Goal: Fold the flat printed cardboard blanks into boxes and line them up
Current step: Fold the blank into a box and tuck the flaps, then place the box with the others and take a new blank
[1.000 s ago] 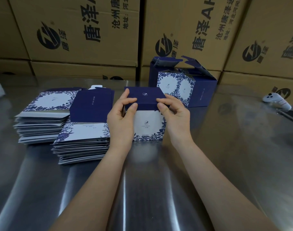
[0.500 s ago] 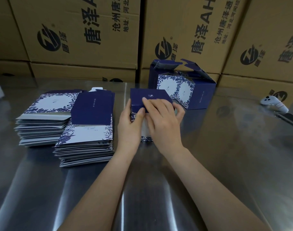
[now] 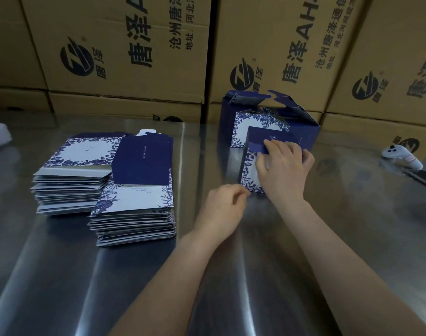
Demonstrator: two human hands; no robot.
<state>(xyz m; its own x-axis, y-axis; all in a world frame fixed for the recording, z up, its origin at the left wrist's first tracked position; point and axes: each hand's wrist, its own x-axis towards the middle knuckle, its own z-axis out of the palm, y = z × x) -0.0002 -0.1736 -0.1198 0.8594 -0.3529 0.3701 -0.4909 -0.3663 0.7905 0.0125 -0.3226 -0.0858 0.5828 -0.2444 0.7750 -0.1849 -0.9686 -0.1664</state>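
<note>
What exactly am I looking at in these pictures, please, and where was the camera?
There is no machine here. You see a person's two bare hands, filmed by one wide-angle camera worn on the head, looking forward and down; every picture comes from it. On the steel table lie flat printed blanks in a left stack and a nearer stack. The right hand holds a folded box, which stands just in front of the finished boxes, whose top flaps stand open. The left hand hovers beside it, loosely curled and holding nothing. A white controller lies far right, and brown cartons stand behind.
</note>
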